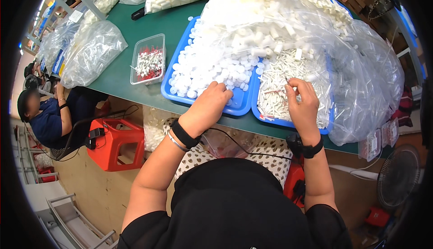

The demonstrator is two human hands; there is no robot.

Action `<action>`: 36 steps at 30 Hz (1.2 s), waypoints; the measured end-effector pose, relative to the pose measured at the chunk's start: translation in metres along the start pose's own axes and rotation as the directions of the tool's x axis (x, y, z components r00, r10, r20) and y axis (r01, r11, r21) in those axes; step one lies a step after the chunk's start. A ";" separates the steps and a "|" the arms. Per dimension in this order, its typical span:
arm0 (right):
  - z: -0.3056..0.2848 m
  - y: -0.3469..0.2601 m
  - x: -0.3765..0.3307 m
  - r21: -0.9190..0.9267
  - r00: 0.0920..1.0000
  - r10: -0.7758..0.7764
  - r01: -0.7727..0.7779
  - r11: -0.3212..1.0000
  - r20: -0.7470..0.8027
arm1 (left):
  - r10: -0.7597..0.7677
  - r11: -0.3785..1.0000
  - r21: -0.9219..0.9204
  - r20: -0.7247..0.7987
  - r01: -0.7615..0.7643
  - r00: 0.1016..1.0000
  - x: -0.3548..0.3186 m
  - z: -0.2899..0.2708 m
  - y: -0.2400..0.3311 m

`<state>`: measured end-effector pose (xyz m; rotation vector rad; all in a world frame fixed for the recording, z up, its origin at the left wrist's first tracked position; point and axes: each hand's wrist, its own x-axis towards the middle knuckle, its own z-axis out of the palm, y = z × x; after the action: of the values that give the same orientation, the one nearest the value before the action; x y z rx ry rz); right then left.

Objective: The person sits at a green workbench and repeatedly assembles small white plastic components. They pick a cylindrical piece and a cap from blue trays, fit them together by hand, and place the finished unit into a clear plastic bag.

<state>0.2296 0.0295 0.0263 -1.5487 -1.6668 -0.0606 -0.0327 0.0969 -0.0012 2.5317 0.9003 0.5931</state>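
Observation:
My left hand is closed, fingers curled down at the near edge of a blue tray full of round white plastic caps. Whatever is between its fingertips is hidden. Over a second blue tray, my right hand pinches a small thin stick between thumb and forefinger. Beneath it lies a loose heap of slim white sticks, some with reddish parts. White foam cylinders spill from a large clear bag onto the far side of both trays.
A clear box of red and white pieces stands left on the green table. Plastic bags hang over the right edge. A red stool and a seated person are at left, a fan at right.

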 end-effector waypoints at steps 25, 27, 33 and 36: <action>0.010 -0.003 0.003 0.227 0.998 0.014 -0.030 0.973 0.068 | -0.294 -0.570 -0.791 0.447 0.220 0.844 -0.023 0.037 0.052; 0.008 -0.006 0.006 0.237 0.999 -0.004 -0.008 0.971 0.050 | -0.323 -0.558 -0.800 0.453 0.219 0.831 -0.023 0.038 0.053; 0.004 -0.010 0.013 0.284 0.999 0.032 -0.028 0.958 -0.010 | -0.356 -0.609 -0.774 0.460 0.171 0.813 -0.016 0.028 0.059; -0.010 -0.024 0.006 0.252 0.987 0.055 -0.092 0.963 0.149 | -0.359 -0.621 -0.769 0.450 0.151 0.817 -0.017 0.031 0.057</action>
<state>0.2155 0.0229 0.0480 -1.4406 -1.6494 0.3006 -0.0003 0.0382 -0.0036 0.2416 0.4929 0.7507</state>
